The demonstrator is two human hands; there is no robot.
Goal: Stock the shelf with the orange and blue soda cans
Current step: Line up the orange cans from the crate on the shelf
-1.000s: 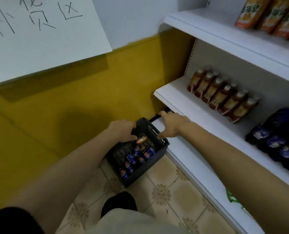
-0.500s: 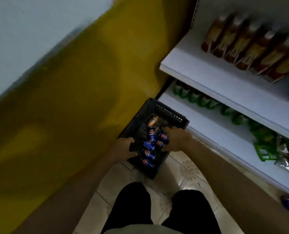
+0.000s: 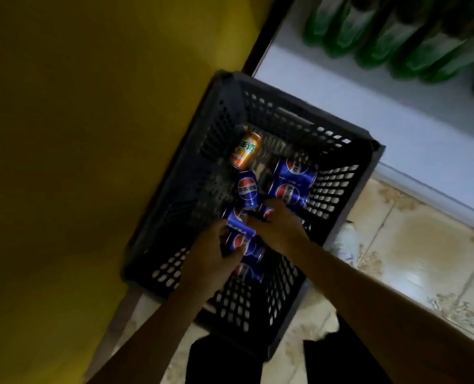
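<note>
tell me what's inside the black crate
One orange can and several blue cans lie in the crate. The left hand and right hand cover part of the pile, so the full count is hidden.

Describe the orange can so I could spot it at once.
Look at the black plastic crate between the yellow wall and the white shelf. The orange can lies on its side in the crate's far corner nearest that wall. It is the only orange one; the other cans are all blue.

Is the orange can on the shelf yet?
No, the orange can lies inside the black crate with the blue cans, not on the white shelf.
</note>
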